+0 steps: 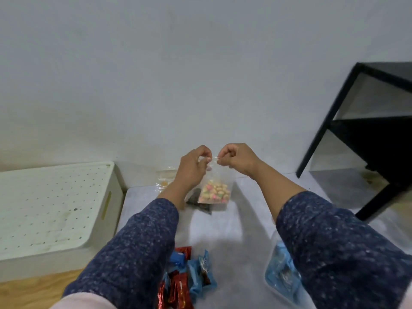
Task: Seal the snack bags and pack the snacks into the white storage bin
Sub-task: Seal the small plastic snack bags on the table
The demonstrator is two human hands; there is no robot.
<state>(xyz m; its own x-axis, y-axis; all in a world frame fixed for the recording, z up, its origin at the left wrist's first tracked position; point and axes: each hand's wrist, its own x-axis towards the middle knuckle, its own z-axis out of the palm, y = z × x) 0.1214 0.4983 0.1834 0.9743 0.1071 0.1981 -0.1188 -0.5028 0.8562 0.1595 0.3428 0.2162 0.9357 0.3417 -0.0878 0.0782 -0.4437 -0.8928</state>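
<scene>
I see the left hand (pixel 196 162) and right hand (pixel 234 158) each with a grip pinched on the top edge of a clear bag of colourful candies (pixel 214 190), held up above the grey surface (pixel 223 230). The white bin (pixel 55 208) sits well left; wrapped snacks (pixel 189 275) lie near me.

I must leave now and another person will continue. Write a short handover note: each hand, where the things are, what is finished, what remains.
Left hand and right hand each pinch the top edge of the clear bag of coloured snacks, held up above the grey surface; whether it is sealed cannot be told.
A dark packet and another clear bag lie behind it.
Red and blue wrapped snacks lie near, and a clear bag with blue packets at right.
The white storage bin stands left, lid on.
Left: finish sealing, pack everything.
</scene>
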